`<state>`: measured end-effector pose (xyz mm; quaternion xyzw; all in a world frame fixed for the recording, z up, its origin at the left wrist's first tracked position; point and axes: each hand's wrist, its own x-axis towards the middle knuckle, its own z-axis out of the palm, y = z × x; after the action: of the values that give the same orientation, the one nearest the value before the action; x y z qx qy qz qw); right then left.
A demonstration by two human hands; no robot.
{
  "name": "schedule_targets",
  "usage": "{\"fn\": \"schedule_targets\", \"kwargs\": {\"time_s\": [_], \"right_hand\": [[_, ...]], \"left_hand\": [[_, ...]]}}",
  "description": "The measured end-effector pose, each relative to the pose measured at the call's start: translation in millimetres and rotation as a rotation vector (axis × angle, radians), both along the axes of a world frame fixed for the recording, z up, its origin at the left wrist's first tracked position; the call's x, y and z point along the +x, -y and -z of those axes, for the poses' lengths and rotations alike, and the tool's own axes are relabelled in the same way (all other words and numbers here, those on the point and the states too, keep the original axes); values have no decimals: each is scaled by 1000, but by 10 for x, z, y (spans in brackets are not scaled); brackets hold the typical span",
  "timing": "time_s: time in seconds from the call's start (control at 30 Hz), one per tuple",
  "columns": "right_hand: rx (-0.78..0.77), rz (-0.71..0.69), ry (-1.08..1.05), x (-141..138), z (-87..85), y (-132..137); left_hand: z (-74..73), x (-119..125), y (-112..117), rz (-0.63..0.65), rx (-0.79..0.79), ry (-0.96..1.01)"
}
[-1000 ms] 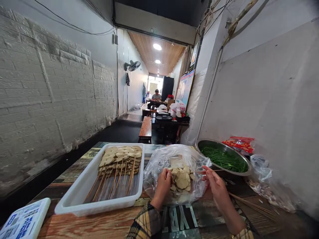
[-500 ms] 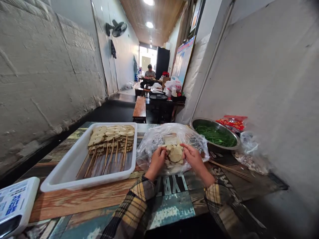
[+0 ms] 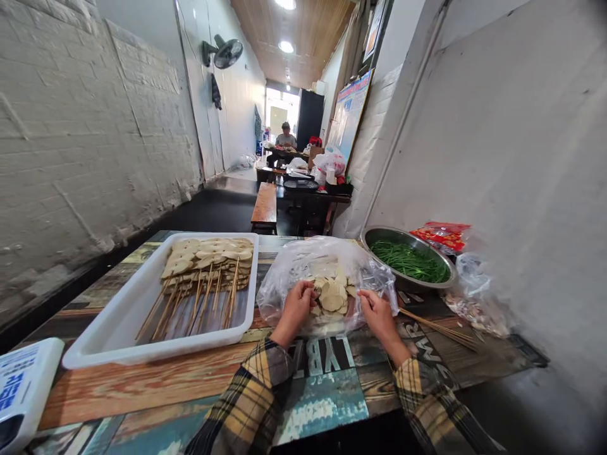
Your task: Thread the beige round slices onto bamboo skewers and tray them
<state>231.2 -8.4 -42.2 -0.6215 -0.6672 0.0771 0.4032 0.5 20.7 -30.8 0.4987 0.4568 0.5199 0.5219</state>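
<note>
Pale slices (image 3: 333, 296), toward table (image 3: 190, 373)'s far edge: skewering likely in hand; left hand (image 3: 298, 304), right hand (image 3: 378, 313) curled, grip unclear; next needs steady alignment.

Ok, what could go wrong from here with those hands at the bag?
The loose folds of the plastic bag surround the slices, so film might snag on the left hand or right hand.
The loose skewers lie close to the right forearm; a sideways move could scatter them.
The metal bowl sits right by the bag's far right side, so a hard tug there might nudge it.
</note>
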Motion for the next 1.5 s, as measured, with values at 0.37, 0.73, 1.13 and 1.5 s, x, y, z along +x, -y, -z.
{"fn": "schedule_targets", "kwargs": {"time_s": [0.37,0.73,1.13,1.5], "right_hand": [[-92,-88,180,-387,-68,-124],[-110,-78,13,-312,107,-156],[-21,-55,2,-355,-47,-93],[-336,-380,-935,-495,-190,-4]], "left_hand": [[-19,-18,9,3,10,-9],[-24,-15,10,0,15,-71],[-73,-5,54,13,19,-132],[-235,-7,156,113,133,-49]]}}
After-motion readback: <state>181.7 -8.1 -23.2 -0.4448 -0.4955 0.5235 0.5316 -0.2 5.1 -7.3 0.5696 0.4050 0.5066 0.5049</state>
